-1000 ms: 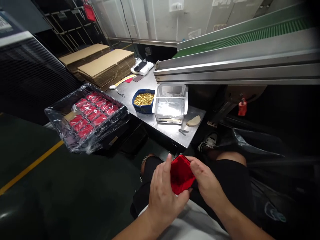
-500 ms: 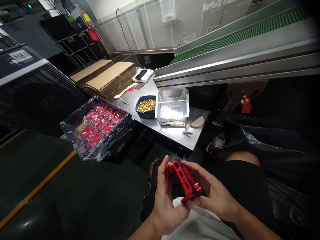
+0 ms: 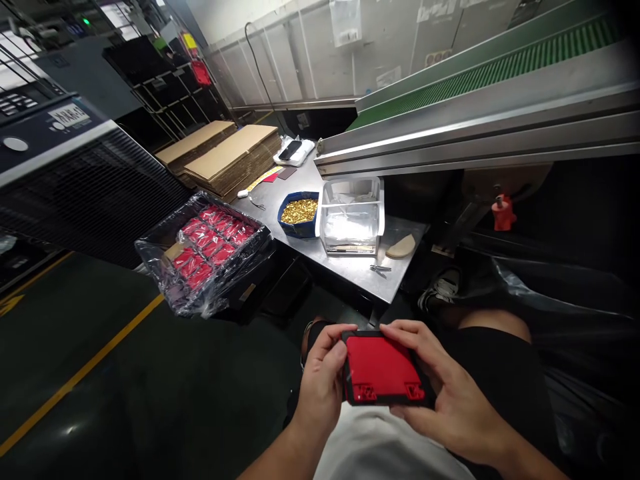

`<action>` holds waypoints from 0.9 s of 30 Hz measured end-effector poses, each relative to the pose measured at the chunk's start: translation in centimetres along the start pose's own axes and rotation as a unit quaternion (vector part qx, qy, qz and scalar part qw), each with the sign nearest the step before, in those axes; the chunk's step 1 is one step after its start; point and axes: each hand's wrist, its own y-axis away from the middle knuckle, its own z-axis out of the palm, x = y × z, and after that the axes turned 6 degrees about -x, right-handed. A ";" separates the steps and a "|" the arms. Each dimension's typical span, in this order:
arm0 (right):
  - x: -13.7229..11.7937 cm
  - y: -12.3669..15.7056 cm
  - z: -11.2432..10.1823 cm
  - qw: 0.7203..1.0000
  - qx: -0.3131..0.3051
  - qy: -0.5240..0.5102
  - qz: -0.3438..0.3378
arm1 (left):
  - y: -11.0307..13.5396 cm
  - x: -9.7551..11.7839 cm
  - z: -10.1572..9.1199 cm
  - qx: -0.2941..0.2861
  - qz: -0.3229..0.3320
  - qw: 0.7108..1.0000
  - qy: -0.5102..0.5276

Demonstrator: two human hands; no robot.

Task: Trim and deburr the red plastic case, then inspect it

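Between my two hands, above my lap, is a red plastic part with a black rim (image 3: 383,367). Its flat red face points up at me, and two small hinge-like details sit along the near edge. My left hand (image 3: 323,373) grips its left side, thumb on the face near the corner. On the other side, my right hand (image 3: 440,387) holds the right edge, with fingers over the far rim and the thumb under the near edge. The underside is hidden.
On the metal table (image 3: 357,277) stand a blue bin of gold-coloured pieces (image 3: 300,212), a clear tray (image 3: 350,223), nail clippers (image 3: 381,268) and cardboard sheets (image 3: 233,153). A plastic-lined crate (image 3: 250,250) of red parts is at left. A green conveyor (image 3: 465,80) rises right.
The red part has been turned in my hands: its slotted edge faced me before, and now its broad flat face does. Both hands have shifted their hold to its sides.
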 end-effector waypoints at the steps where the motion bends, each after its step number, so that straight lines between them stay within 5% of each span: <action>1: 0.1 0.1 0.1 1.000 0.000 0.001 0.002 | -0.2 0.1 0.2 0.023 0.000 1.000 -0.007; 7: 0.6 0.2 0.7 1.000 0.011 -0.028 0.009 | -0.6 -0.2 0.3 0.065 -0.001 0.998 -0.017; 16: 0.3 0.0 0.3 0.998 0.049 -0.032 -0.004 | 1.4 -0.7 -1.4 -0.143 0.045 0.987 -0.064; 27: -0.8 0.4 0.4 0.989 0.096 -0.114 -0.019 | 1.3 -0.1 -1.4 -0.148 0.032 0.982 -0.114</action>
